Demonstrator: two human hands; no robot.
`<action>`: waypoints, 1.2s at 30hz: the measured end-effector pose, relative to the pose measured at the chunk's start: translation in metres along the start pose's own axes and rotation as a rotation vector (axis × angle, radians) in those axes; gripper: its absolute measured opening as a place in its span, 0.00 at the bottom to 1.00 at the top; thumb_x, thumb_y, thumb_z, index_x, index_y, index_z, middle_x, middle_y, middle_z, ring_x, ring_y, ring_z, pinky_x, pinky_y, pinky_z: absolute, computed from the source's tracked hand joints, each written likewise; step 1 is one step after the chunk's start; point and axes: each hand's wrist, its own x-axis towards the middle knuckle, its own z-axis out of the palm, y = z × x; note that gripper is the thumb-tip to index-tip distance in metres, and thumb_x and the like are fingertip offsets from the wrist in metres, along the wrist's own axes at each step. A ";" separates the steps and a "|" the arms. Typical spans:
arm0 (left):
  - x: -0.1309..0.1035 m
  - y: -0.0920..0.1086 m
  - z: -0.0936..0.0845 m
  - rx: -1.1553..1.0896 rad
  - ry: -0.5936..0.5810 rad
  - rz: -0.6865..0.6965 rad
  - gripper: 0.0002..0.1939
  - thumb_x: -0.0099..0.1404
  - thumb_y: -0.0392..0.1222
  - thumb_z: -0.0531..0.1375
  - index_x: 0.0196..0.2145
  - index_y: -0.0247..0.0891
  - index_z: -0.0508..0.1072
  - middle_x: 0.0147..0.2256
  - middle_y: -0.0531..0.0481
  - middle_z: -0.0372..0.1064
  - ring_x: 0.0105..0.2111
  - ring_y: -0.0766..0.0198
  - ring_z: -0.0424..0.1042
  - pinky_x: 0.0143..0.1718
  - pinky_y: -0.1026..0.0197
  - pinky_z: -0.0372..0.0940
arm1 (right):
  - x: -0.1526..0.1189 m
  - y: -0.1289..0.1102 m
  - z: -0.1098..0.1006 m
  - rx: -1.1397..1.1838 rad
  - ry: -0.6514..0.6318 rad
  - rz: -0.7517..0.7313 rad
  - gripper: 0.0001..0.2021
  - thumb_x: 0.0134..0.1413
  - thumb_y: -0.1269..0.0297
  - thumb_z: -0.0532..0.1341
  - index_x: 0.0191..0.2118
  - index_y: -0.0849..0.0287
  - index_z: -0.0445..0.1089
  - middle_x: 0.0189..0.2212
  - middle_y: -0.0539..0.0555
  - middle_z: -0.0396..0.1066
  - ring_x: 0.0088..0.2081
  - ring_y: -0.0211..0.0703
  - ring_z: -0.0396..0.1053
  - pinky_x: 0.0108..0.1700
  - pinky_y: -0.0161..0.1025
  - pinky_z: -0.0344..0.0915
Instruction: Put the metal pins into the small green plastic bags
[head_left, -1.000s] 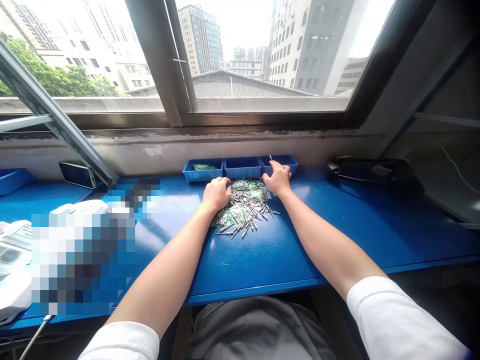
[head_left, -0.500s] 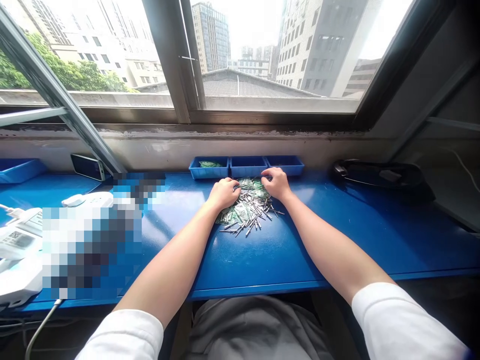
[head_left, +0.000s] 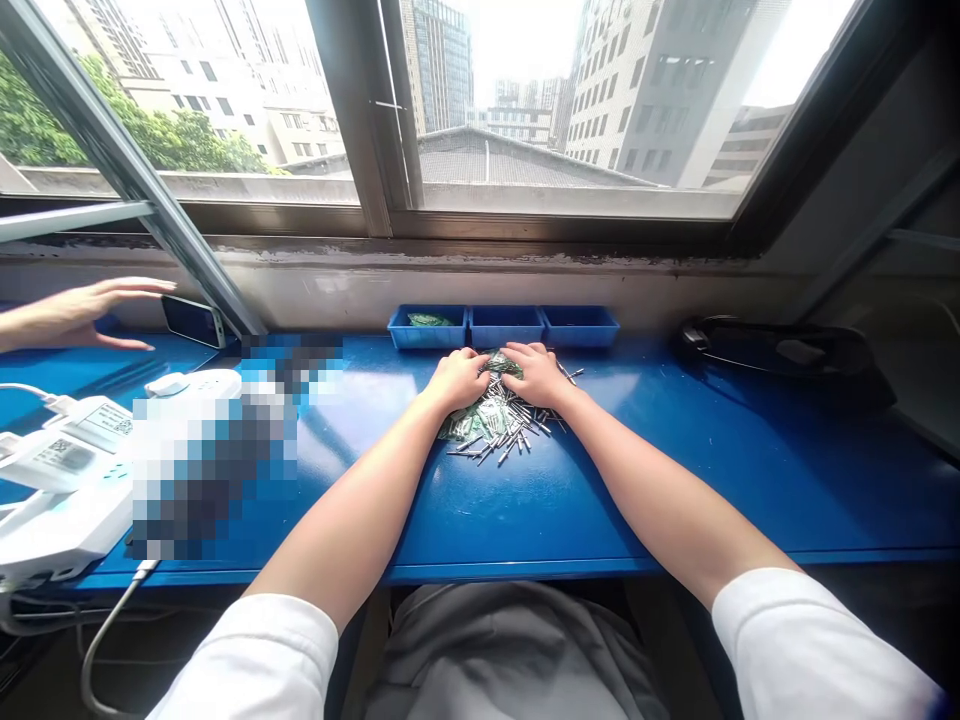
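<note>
A heap of thin metal pieces (head_left: 517, 432), shaped like blind rivets, lies on the blue table with clear, green-printed plastic bags (head_left: 474, 424) among them. At the far side of the heap, my left hand (head_left: 457, 382) has its fingers curled at the left edge of one green-printed plastic bag (head_left: 504, 364). My right hand (head_left: 540, 378) grips the same bag from the right, its thumb facing the left thumb. Both hands partly cover the bag and the pieces beneath. Just behind them stand three joined blue bins (head_left: 506, 328); a green-printed packet (head_left: 430, 320) lies in the left one.
Another person's hand (head_left: 90, 312) reaches in from the left beside a phone (head_left: 193, 320) leaning by a metal frame. White power strips and plugs (head_left: 67, 460) with cables occupy the left side. A dark case (head_left: 780, 355) sits at the back right, under the window.
My right hand has moved left and inward, closer to my left hand, over the bag. Another person's hand has come into view at the left. The camera view has shifted slightly.
</note>
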 end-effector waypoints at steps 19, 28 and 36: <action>-0.001 0.006 -0.009 -0.112 -0.063 0.013 0.20 0.63 0.45 0.53 0.52 0.42 0.68 0.49 0.47 0.71 0.51 0.55 0.67 0.56 0.51 0.55 | 0.001 -0.007 -0.003 0.029 -0.115 0.036 0.27 0.55 0.61 0.54 0.60 0.59 0.58 0.59 0.59 0.61 0.61 0.52 0.56 0.60 0.54 0.50; -0.001 0.004 -0.007 -0.134 -0.030 0.041 0.19 0.63 0.46 0.54 0.51 0.42 0.69 0.49 0.47 0.72 0.51 0.54 0.67 0.56 0.51 0.54 | 0.001 -0.006 -0.001 0.027 -0.032 0.019 0.17 0.55 0.60 0.57 0.50 0.58 0.69 0.49 0.59 0.71 0.53 0.52 0.63 0.52 0.51 0.56; -0.002 0.006 -0.006 -0.133 0.042 0.071 0.15 0.66 0.46 0.52 0.47 0.44 0.72 0.45 0.49 0.74 0.49 0.56 0.69 0.54 0.51 0.54 | 0.000 -0.004 -0.004 0.039 0.069 -0.036 0.12 0.61 0.61 0.55 0.39 0.54 0.76 0.43 0.54 0.75 0.48 0.47 0.66 0.50 0.47 0.54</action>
